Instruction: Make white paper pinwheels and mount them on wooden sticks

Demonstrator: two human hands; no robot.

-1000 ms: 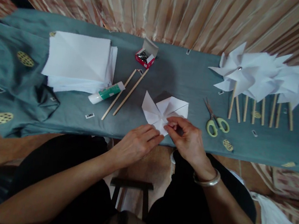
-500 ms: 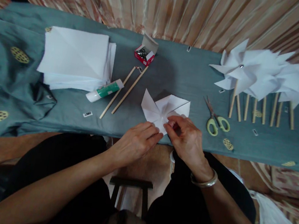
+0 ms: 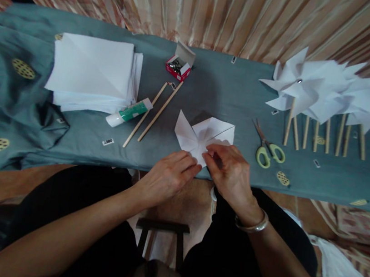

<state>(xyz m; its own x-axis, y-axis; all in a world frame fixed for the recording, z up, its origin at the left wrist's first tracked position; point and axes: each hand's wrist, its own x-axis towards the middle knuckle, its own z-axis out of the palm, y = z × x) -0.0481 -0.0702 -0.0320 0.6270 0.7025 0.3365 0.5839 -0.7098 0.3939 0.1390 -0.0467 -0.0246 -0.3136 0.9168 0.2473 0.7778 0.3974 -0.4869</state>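
Note:
A white paper pinwheel (image 3: 202, 134) lies at the near edge of the cloth-covered table, its blades partly folded toward the middle. My left hand (image 3: 173, 173) grips its near edge with the fingers closed together. From the right, my right hand (image 3: 230, 174) pinches paper close to the pinwheel's centre, thumb and forefinger together; the exact spot is hidden by the fingers. To the right lie scissors (image 3: 268, 150) with green handles. Two wooden sticks (image 3: 160, 112) and a green-and-white glue tube (image 3: 130, 112) rest on the left, the tube overlapping one stick.
A stack of white paper (image 3: 91, 68) sits at the left. Farther back stands an open red box (image 3: 179, 66) of small metal pieces. Several pinwheels on sticks (image 3: 326, 89) lie overlapped at the far right. A pleated curtain (image 3: 202, 12) hangs behind the table (image 3: 240, 91).
Both hands keep their hold on the paper pinwheel with hardly any movement. The surrounding things lie as before; only the view has shifted very slightly.

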